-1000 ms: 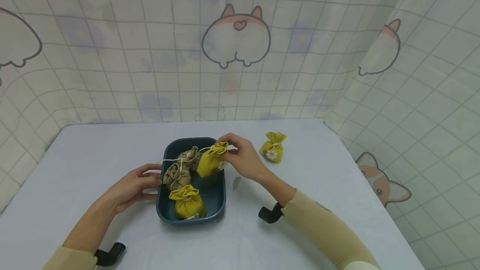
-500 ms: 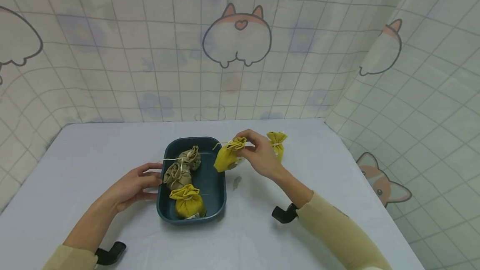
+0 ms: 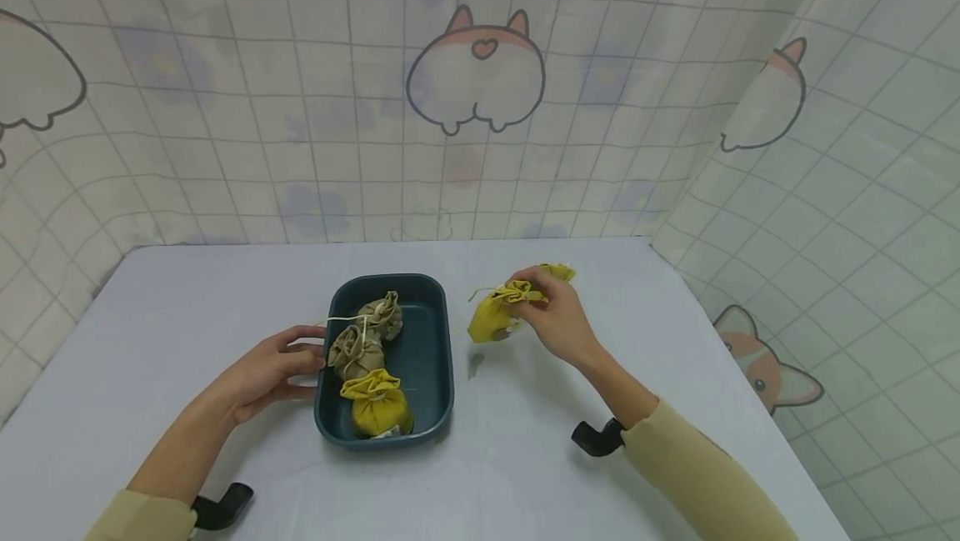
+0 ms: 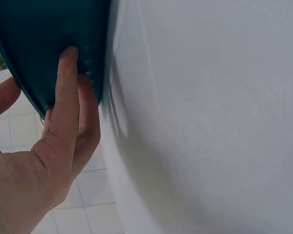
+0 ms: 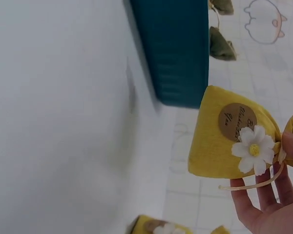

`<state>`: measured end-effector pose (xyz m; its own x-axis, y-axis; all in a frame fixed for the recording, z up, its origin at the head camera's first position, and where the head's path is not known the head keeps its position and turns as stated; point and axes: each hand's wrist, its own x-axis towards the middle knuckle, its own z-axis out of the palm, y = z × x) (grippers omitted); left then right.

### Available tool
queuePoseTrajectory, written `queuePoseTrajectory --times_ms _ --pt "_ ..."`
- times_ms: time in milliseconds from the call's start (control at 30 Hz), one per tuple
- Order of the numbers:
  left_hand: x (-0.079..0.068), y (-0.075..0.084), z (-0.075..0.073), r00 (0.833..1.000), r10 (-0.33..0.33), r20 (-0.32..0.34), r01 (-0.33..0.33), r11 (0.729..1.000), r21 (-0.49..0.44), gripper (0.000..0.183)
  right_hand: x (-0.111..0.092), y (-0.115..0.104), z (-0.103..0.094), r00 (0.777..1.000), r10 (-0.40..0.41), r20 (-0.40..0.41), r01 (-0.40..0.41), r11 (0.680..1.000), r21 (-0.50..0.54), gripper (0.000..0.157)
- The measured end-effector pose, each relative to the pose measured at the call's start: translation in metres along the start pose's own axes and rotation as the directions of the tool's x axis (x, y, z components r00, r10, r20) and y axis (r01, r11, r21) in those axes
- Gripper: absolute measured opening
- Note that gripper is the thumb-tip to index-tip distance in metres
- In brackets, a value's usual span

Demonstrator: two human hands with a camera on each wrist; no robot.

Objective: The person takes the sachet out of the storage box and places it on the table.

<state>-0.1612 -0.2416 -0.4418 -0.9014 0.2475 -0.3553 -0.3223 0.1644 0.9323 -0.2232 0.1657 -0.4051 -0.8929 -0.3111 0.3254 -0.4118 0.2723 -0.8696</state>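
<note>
a white table (image 3: 495,474), grid-patterned backdrop (image 3: 262,141). work looks midway: two brown pouches (image 3: 356,355) and a yellow pouch (image 3: 381,414) sit in a blue bin (image 3: 444,374), two pouches outside. the left hand (image 3: 266,376), straight-fingered, touches the bin; the right hand (image 3: 557,322) pinches a second yellow pouch (image 3: 491,321) midair, near a third pouch (image 3: 561,272).

The tabletop (image 3: 495,474) is lit dimly and evenly, soft shadows (image 4: 158,170) are cast, and the wrist views are slightly blurred.

Wears yellowish-beige sleeves (image 3: 697,462) with plain cuffs (image 3: 643,423), plus a bent black piece (image 3: 597,439) by each cuff.
</note>
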Motion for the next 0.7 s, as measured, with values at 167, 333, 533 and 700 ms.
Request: queuePoseTrajectory --times_ms 167,333,533,700 --pt "0.001 -0.002 0.000 1.000 0.004 -0.001 -0.004 1.000 0.007 0.064 -0.007 0.014 -0.014 0.997 0.063 -0.044 -0.064 0.998 -0.025 0.024" --pt "0.001 -0.003 0.000 1.000 0.008 0.000 -0.008 1.000 0.014 0.065 -0.013 0.025 -0.028 0.991 0.104 -0.083 -0.110 0.992 -0.067 0.029" --pt "0.002 -0.003 0.000 1.000 0.005 -0.003 -0.005 1.000 0.018 0.065 -0.017 0.032 -0.035 0.981 0.157 -0.115 -0.172 0.975 -0.137 0.029" --pt "0.001 -0.001 0.000 1.000 0.002 -0.014 -0.001 1.000 0.016 0.065 -0.018 0.041 -0.035 0.974 0.191 -0.125 -0.211 0.961 -0.180 0.029"
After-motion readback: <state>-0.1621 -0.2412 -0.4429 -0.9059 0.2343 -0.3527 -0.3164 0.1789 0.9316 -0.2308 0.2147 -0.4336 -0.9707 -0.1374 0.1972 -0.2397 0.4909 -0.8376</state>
